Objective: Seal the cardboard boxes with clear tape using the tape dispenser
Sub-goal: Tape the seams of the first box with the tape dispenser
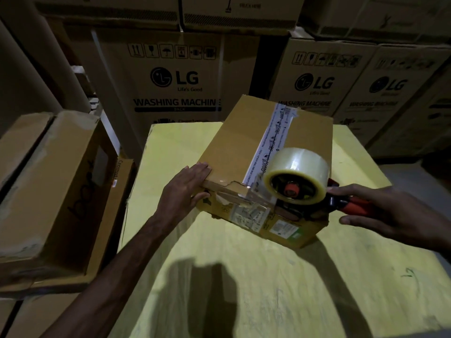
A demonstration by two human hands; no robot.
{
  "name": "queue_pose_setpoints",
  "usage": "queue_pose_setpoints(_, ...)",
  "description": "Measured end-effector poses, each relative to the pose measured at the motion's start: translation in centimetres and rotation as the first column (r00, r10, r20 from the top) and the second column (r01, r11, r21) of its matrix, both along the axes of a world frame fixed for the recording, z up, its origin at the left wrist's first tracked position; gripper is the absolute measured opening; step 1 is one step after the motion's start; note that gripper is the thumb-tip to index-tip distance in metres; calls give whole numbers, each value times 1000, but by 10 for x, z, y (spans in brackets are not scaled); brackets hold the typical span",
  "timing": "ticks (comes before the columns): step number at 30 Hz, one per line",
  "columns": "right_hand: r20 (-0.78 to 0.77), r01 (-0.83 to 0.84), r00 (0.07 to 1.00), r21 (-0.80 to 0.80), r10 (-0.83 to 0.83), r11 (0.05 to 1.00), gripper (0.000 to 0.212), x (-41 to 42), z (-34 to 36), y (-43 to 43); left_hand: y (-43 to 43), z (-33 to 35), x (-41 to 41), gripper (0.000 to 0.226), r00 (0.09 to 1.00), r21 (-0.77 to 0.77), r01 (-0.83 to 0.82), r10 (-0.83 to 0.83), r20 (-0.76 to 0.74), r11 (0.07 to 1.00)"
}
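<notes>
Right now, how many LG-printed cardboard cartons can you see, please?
3 brown LG cartons: one behind the yellow surface, two side by side at right; more may be hidden.

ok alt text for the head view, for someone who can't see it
A person's right hand holds a tape dispenser at the near edge of a box, while the left hand lies flat on its top. The box sits on a yellow surface, with LG cartons stacked behind.
</notes>
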State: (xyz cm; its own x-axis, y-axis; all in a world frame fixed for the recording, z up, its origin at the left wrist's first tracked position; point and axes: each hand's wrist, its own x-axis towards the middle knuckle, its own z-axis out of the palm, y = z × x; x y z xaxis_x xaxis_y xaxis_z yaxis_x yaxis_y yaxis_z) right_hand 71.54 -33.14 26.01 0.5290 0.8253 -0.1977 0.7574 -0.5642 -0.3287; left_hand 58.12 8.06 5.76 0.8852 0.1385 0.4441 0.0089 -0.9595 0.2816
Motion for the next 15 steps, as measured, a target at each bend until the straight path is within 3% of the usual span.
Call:
queue_pose_setpoints(6, 27, -14, 1000, -26, 14, 1000, 64, 1, -10, -6, -24, 4, -2, 94, 993, 119, -60, 71, -93, 991)
queue_pose_setpoints(9, 40, -12, 999, -52, 14, 999, 61, -1, -15, -10, -61, 2, 2, 105, 995, 198, 53, -35, -95, 979)
queue_pose_setpoints(12, 46, -25, 999, -87, 29, 996, 62, -8, -14, -12, -110, -7, 9, 119, 984, 196, 149, -124, -130, 969)
queue_pose_setpoints(15, 85, -4, 996, -82, 11, 997, 67, -11, -18, -15, -136, -17, 15, 113, 994, 146, 84, -73, -80, 986)
